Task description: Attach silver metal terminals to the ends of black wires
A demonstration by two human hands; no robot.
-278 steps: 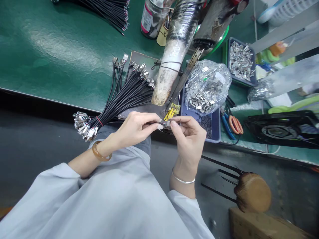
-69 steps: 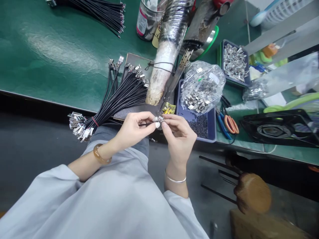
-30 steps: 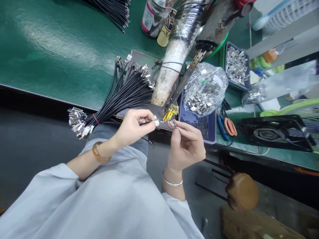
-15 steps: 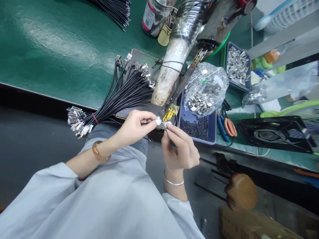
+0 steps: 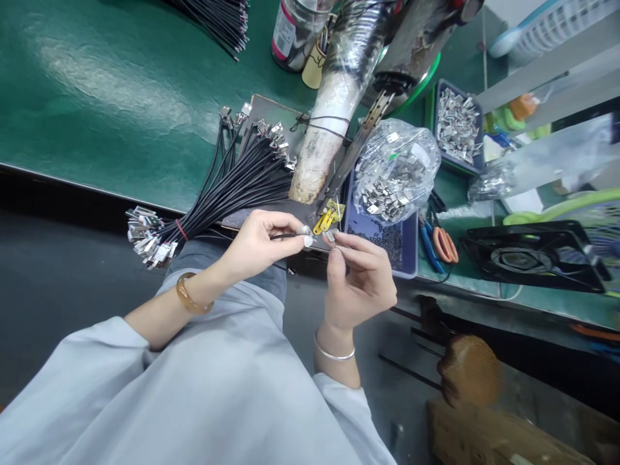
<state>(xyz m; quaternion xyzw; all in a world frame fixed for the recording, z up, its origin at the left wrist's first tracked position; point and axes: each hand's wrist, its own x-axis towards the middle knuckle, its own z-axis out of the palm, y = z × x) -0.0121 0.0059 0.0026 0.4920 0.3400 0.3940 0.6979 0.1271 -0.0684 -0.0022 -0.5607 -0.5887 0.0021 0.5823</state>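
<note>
Single head-worn view, directed forward and steeply down past the wearer's torso (image 5: 208,381). The left hand (image 5: 259,244) and right hand (image 5: 361,279) lie near mid-field, at close range; the near edge of the green tabletop (image 5: 121,135) crosses obliquely, lower rightward, with the surface reaching the upper border.

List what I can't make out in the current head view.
All in the head view:
Black cable: gripped stretch hidden by the left hand; tip too small.
Metal piece in the right hand: fine detail too small.
Far cable bundle: cut off by the top edge.
Jar: cut off likewise; label print too small.
Blue tray: partly hidden by the plastic bag.
</note>
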